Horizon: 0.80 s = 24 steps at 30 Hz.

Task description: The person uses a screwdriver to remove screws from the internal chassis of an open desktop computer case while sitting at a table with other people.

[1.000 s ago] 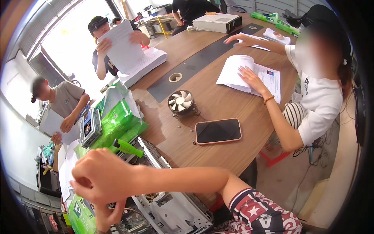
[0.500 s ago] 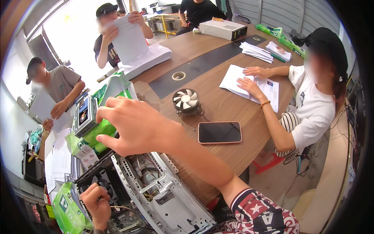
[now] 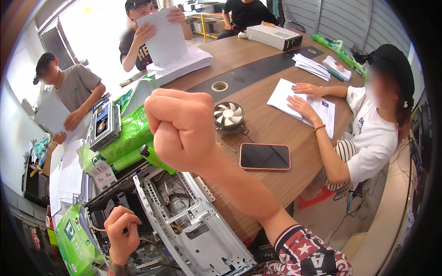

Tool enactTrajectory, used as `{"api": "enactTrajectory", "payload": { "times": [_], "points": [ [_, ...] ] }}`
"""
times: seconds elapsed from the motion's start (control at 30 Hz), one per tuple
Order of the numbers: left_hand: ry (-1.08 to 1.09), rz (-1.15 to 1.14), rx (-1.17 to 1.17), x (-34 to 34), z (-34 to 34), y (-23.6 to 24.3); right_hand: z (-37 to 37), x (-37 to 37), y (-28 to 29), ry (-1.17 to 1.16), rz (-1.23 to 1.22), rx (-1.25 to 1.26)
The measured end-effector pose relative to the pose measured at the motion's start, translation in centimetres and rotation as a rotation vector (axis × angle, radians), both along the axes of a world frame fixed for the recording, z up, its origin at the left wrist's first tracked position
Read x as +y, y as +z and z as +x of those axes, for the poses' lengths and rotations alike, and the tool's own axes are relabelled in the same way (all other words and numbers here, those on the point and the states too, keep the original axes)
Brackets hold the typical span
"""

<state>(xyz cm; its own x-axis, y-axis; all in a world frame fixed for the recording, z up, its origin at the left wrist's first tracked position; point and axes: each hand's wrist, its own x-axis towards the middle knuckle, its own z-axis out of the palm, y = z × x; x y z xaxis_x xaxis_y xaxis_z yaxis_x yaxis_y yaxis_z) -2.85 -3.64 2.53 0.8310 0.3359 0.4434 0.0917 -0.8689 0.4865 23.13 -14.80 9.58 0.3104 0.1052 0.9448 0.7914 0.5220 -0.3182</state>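
Note:
My right hand (image 3: 179, 131) is raised over the table's near side in a fist; whatever it may hold is hidden. A green-handled tool (image 3: 161, 163) shows just below it. My left hand (image 3: 122, 230) is curled low over an open metal computer case (image 3: 198, 230), beside thin cables; what its fingers grip is unclear. A detached drive in a metal frame (image 3: 103, 124) rests on green paper packs (image 3: 117, 135) beyond the case. A cooling fan (image 3: 229, 114) with white blades stands behind my right hand, and a phone (image 3: 264, 156) lies to its right.
Three co-workers (image 3: 370, 133) (image 3: 76, 85) (image 3: 138, 46) handle papers round the wooden table (image 3: 258, 193); another person (image 3: 244, 18) is at the back. Paper stacks (image 3: 179, 66), a white boxy unit (image 3: 274, 37), a tape roll (image 3: 220, 86) and a red stool (image 3: 313, 198) are also in view.
My right hand has risen and moved right, its spread fingers of half a second ago now curled into a fist, uncovering the green-handled tool. My left hand stays curled over the case.

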Motion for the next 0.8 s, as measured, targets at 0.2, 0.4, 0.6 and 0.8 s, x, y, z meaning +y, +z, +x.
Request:
{"api": "enactTrajectory", "payload": {
  "times": [0.2,0.4,0.6,0.8],
  "points": [
    [-0.011,-0.018,0.002,0.0,0.0,-0.3,0.4,1.0,-0.1,0.012,-0.103,-0.107],
    [-0.022,-0.002,0.011,0.0,0.6,-0.5,-0.2,1.4,-0.6,0.013,-0.292,-0.047],
    [-0.038,0.011,-0.019,0.3,-0.1,0.1,0.1,3.1,0.0,-0.017,0.006,-0.201],
    [-0.085,0.064,-0.022,1.0,0.8,-0.3,0.8,1.5,-0.7,-0.147,0.088,-0.083]
  ]
}}
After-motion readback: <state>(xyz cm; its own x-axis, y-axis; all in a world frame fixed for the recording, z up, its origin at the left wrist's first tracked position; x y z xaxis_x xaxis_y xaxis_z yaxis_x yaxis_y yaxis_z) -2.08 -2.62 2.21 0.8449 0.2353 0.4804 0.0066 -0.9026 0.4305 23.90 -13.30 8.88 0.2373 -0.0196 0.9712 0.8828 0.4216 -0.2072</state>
